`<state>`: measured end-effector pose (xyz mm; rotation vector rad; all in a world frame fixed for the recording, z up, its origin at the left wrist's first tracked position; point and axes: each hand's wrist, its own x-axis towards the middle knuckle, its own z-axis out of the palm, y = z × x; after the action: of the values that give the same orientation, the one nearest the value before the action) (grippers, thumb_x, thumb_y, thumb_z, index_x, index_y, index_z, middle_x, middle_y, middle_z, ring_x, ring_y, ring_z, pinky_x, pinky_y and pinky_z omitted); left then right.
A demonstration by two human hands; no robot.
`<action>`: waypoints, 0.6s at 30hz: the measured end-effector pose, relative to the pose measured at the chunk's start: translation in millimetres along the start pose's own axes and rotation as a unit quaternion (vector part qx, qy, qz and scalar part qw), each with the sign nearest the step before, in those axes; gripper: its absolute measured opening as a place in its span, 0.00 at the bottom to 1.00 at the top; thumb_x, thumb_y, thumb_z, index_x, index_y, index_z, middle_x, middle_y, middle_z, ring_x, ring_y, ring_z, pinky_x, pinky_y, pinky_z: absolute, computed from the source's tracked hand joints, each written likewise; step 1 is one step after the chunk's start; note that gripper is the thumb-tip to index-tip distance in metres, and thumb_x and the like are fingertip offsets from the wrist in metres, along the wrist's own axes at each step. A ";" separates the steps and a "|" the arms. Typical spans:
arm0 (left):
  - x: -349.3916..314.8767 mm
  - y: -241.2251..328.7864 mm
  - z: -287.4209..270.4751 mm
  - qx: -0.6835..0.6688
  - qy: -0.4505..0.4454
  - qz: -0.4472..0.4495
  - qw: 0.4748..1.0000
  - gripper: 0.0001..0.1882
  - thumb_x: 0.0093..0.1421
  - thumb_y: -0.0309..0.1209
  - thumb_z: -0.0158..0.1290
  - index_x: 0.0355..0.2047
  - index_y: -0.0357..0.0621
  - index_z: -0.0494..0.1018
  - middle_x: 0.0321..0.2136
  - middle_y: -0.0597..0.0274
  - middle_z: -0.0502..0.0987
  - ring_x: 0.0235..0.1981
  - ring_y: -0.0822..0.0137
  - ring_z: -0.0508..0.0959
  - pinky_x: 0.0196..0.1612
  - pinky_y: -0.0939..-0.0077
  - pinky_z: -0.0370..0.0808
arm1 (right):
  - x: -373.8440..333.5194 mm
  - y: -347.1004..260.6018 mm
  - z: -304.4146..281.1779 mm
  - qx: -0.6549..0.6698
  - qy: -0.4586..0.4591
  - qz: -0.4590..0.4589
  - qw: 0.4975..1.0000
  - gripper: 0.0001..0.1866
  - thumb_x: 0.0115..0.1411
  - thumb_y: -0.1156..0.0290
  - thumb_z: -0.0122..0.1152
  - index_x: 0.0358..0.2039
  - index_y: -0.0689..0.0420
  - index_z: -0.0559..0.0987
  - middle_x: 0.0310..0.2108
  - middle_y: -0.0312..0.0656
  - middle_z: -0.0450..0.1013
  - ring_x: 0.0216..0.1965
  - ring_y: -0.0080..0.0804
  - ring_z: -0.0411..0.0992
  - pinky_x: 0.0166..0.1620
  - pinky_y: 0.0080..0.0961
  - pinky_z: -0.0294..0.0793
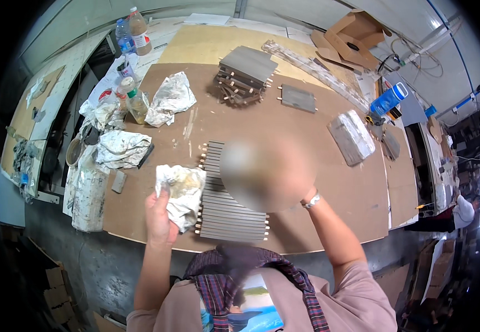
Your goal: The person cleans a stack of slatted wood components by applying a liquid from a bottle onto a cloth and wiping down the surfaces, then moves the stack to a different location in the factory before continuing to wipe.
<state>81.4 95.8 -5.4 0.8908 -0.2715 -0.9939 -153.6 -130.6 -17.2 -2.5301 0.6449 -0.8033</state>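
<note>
A crumpled white cloth (pixel 180 187) with yellowish stains is gripped in my left hand (pixel 161 220), beside the left ends of a row of thin grey strips (pixel 233 220). The strips lie side by side on the brown board (pixel 334 205), and small pale tips stick out at both ends. My right hand (pixel 302 185) reaches in over the right side of the row, with a watch on its wrist. A round blur covers its fingers and part of the strips, so whatever it holds or touches is hidden.
Farther back stands a stack of grey plates (pixel 245 63), with a single plate (pixel 298 98) to its right. A pale wrapped block (pixel 352 137) sits at the right. More stained cloths (pixel 171 99) and bottles (pixel 135 100) crowd the left. An opened cardboard box (pixel 353 39) is back right.
</note>
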 end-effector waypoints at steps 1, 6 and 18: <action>-1.1 4.1 -2.8 0.002 0.014 0.010 1.000 0.19 0.69 0.33 0.45 0.50 0.26 0.67 0.45 0.48 0.77 0.44 0.59 0.80 0.50 0.66 0.76 | -8.5 0.5 -11.3 -0.067 0.085 -0.063 0.992 0.27 0.49 0.64 0.69 0.49 0.60 0.74 0.47 0.45 0.73 0.47 0.40 0.71 0.51 0.37 0.71; 7.4 24.0 -24.6 0.071 0.048 0.038 0.996 0.17 0.69 0.31 0.43 0.52 0.29 0.66 0.46 0.47 0.76 0.44 0.57 0.80 0.49 0.62 0.78 | -81.3 36.5 -27.4 0.396 0.227 0.323 0.829 0.32 0.41 0.77 0.72 0.50 0.57 0.72 0.49 0.38 0.71 0.52 0.31 0.69 0.55 0.30 0.69; 38.5 33.9 16.5 0.166 0.010 0.058 0.984 0.14 0.67 0.28 0.47 0.49 0.30 0.71 0.44 0.54 0.78 0.42 0.65 0.79 0.46 0.70 0.76 | -161.6 15.2 -4.3 0.202 0.316 0.350 0.859 0.36 0.47 0.81 0.62 0.59 0.61 0.62 0.56 0.43 0.63 0.58 0.33 0.63 0.60 0.33 0.64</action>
<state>113.7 63.8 23.6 1.1727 -0.4757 -0.8437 -278.3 -57.3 -90.8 -1.4404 1.3280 -1.2959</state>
